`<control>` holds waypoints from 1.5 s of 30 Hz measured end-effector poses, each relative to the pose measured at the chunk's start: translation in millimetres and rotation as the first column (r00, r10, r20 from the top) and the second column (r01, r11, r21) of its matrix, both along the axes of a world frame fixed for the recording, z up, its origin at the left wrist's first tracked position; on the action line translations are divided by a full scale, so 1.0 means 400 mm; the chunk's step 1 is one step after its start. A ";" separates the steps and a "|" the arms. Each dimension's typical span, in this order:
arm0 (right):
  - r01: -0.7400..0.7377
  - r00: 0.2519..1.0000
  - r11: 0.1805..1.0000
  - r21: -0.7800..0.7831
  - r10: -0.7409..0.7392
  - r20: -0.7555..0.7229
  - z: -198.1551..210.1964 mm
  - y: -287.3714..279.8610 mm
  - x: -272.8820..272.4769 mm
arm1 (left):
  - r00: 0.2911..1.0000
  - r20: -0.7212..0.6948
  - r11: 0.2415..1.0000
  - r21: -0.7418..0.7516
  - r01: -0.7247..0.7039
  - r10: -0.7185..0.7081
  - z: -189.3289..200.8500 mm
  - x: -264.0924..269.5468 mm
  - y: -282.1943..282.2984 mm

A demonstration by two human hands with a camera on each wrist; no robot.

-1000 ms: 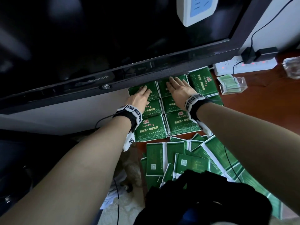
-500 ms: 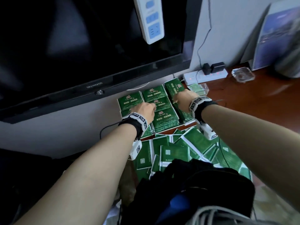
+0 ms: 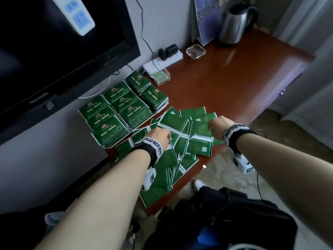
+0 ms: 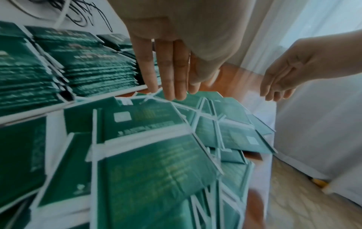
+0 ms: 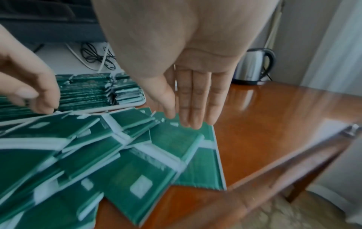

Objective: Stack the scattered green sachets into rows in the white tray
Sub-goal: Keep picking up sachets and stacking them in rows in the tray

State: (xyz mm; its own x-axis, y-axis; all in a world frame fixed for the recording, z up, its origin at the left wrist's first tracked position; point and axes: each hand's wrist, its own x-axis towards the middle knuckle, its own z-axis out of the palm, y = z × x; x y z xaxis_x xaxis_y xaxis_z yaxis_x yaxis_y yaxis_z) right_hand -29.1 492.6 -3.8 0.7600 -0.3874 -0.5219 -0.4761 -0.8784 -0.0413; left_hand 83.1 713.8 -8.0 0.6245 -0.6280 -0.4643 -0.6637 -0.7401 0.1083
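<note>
Head view, green white-edged sachets (image 3: 182, 139) loosely heaped, left hand (image 3: 159, 135) and right hand (image 3: 217, 126) grips apart, empty.

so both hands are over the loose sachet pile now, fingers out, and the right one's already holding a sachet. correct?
Not quite. Both hands are over the loose sachets with fingers out, but the right hand holds nothing: the right wrist view shows its fingers straight, tips just reaching a sachet's edge. The left hand is also empty.
</note>
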 end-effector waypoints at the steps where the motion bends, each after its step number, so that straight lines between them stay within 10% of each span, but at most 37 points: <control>1: 0.014 1.000 1.000 0.001 -0.014 -0.025 -0.017 -0.009 -0.029 | 1.000 -0.010 1.000 0.006 0.017 -0.017 -0.013 -0.016 -0.012; 18: 0.041 0.997 0.988 0.150 -0.051 0.060 -0.177 -0.151 0.052 | 1.000 -0.009 0.998 0.062 0.015 -0.015 -0.103 0.059 -0.151; 29: -0.047 0.995 0.993 0.109 0.055 -0.078 -0.244 -0.103 0.145 | 0.897 0.031 0.863 0.288 0.414 -0.441 -0.191 0.210 -0.262; 45: -0.027 0.989 0.996 0.080 0.039 -0.145 -0.233 -0.090 0.156 | 0.838 0.117 0.827 0.280 0.488 -0.533 -0.208 0.248 -0.275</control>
State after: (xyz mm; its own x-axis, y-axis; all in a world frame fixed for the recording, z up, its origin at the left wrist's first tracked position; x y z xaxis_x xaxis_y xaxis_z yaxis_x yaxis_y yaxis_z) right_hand 33.1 456.7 -97.1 0.6847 -0.3174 -0.6561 -0.4530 -0.8905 -0.0420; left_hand 182.3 603.8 -91.1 0.3310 -0.7702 -0.5452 -0.9436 -0.2772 -0.1812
